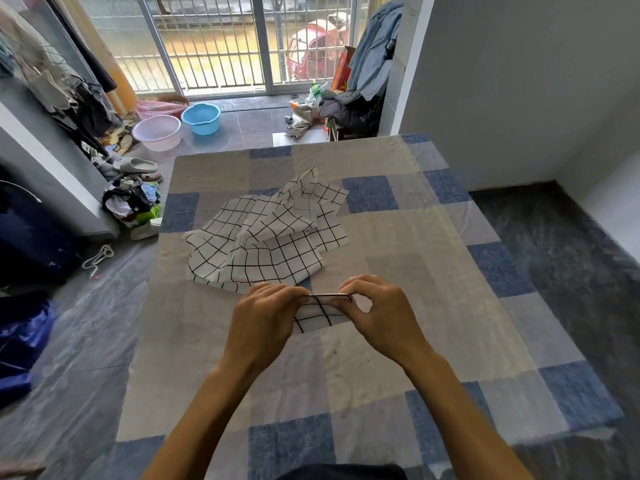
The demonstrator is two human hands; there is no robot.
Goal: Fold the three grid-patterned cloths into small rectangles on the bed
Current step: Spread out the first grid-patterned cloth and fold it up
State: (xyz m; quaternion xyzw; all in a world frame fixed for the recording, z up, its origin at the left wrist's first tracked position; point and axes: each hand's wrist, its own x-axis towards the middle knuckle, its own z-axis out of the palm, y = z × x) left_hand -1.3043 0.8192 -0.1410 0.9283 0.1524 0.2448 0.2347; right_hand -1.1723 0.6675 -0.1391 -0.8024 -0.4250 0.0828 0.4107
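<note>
A small folded white cloth with a black grid sits between my two hands, just above the bed. My left hand pinches its left edge and my right hand pinches its right edge, fingers curled over the top fold. Beyond my hands lies a loose, crumpled heap of grid-patterned cloth on the bed, which has a grey and blue checked sheet. How many cloths make up the heap I cannot tell.
The bed's left edge drops to a grey floor with a pile of clothes, slippers, a pink basin and a blue basin. A white wall stands at the right. A barred glass door is at the back.
</note>
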